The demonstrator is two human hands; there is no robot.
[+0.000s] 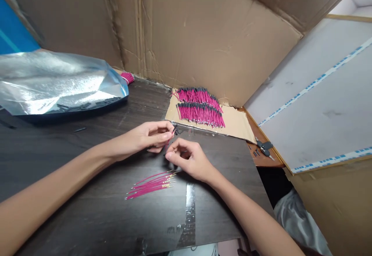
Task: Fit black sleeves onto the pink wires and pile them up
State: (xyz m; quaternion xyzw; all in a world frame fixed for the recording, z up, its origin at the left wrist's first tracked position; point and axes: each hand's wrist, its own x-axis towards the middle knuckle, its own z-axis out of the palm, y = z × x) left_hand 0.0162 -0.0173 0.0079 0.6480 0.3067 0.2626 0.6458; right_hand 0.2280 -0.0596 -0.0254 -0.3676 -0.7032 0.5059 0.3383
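Observation:
My left hand pinches a pink wire between thumb and fingers. A black sleeve sticks up at the wire's upper end, beside the fingertips. Just below and to the right, my right hand is closed, thumb against fingers, close to the wire's lower end. Whatever lies between those fingertips is too small to make out. In front of both hands, a loose bunch of pink wires with bare metal ends lies on the dark table. Small black pieces lie behind my fingertips.
Two rows of pink wires with black ends rest on a cardboard sheet. A silvery plastic bag holding black tubes stands at left. Cutters lie on a brown ledge at right. Cardboard walls enclose the back.

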